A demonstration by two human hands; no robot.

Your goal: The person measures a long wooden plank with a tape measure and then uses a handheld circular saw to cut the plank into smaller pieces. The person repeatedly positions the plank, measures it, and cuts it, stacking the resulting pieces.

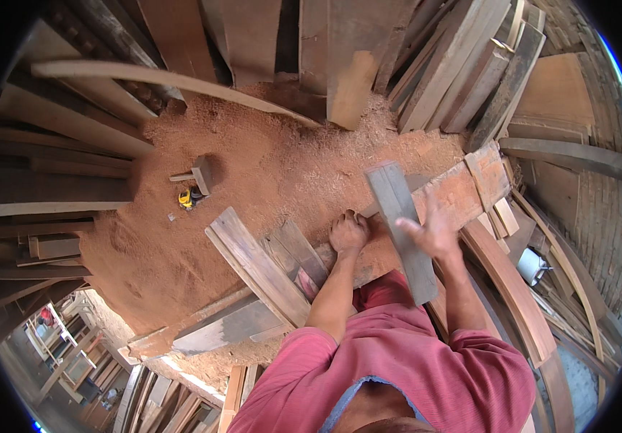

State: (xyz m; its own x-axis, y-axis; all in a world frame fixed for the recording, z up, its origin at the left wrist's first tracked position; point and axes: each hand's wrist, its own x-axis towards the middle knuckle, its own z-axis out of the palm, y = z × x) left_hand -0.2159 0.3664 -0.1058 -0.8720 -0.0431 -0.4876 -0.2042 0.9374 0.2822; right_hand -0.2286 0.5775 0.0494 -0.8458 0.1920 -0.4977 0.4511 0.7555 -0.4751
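A grey wooden block, long and thick, lies across the reddish plank bench in front of me, its near end by my lap. My right hand is open at the block's right side, fingers stretched away from me. Its thumb overlaps the block's edge; whether it presses there I cannot tell. To the left of the block, my left hand is closed with curled fingers at the bench's far edge. What those fingers grip, if anything, is hidden. A pale wooden beam lies left of my left forearm, beside a shorter weathered board.
Reddish sawdust covers the ground beyond the bench. On it lie a yellow-and-black tool and a small wood offcut. Boards lean all around. A curved wooden piece and a white cylindrical object are at right.
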